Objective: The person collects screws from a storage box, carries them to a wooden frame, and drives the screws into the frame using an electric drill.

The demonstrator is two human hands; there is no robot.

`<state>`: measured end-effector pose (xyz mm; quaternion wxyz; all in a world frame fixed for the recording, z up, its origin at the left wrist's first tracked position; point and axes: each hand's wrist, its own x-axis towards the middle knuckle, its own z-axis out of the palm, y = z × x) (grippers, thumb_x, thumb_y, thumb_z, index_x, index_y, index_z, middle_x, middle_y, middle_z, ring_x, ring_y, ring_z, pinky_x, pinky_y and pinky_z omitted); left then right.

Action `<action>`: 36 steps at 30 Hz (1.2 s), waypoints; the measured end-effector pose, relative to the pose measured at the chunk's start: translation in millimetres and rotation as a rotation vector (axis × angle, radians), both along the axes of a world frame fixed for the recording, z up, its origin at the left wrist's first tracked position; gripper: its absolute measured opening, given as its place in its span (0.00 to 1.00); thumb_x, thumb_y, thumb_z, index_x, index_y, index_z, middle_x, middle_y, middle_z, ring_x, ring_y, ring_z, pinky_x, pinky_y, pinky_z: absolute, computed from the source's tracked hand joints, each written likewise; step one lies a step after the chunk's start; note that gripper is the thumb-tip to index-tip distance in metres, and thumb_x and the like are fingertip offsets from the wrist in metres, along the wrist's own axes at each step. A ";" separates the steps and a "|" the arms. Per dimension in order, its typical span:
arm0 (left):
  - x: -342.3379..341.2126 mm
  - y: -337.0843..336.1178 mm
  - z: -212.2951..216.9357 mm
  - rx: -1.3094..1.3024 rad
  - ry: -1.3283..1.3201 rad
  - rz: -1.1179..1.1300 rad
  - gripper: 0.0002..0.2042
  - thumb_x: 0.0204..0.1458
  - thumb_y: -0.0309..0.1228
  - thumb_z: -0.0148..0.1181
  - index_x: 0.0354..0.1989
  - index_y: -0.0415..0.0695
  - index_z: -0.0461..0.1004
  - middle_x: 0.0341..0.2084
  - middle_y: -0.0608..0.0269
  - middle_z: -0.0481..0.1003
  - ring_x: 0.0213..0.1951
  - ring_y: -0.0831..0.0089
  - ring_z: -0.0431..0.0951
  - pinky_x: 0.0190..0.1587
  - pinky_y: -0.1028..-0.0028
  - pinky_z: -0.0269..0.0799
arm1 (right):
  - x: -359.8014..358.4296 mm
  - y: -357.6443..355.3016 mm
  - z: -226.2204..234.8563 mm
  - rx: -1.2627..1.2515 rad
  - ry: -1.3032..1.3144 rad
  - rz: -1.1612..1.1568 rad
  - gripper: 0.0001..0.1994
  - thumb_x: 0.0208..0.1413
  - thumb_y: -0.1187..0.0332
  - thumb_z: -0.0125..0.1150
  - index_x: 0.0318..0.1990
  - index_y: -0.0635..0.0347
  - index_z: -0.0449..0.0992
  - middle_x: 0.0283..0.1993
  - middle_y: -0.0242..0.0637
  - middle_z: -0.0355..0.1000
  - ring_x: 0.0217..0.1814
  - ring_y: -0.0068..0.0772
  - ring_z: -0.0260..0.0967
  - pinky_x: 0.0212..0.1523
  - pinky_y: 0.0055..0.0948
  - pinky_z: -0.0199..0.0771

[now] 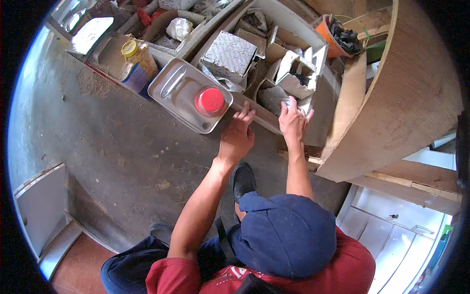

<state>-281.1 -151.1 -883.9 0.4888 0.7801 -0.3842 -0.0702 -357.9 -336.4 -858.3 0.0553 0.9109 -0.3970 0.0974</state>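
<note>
My left hand (237,134) rests with fingers apart on the front rim of a long grey crate (259,116) on the floor. My right hand (293,120) reaches over that rim into the crate, its fingertips on a small pale thing beside a grey packet (270,98). Whether it grips it is hidden. Open white cartons (293,73) and a silver-patterned block (229,54) lie in the crate beyond the hands. Just left of my left hand a flat metal can (181,93) with a red cap (210,100) lies on its side.
A yellow-lidded jar (134,61) lies at the back left. An orange bucket (327,36) holds black pieces. A big curved plywood piece (406,88) stands right, above white cabinets (391,225). A white panel (41,210) leans at the left. My black shoe (243,179) is on the concrete floor (107,147).
</note>
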 end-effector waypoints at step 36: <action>6.8 4.4 -2.7 0.052 0.137 -0.065 0.25 0.45 0.19 0.50 0.56 0.42 0.71 0.65 0.55 0.61 0.55 0.55 0.73 0.56 0.63 0.70 | 4.0 5.0 2.9 0.024 0.024 -0.019 0.19 0.61 0.55 0.52 0.55 0.53 0.71 0.41 0.47 0.78 0.49 0.48 0.74 0.68 0.63 0.44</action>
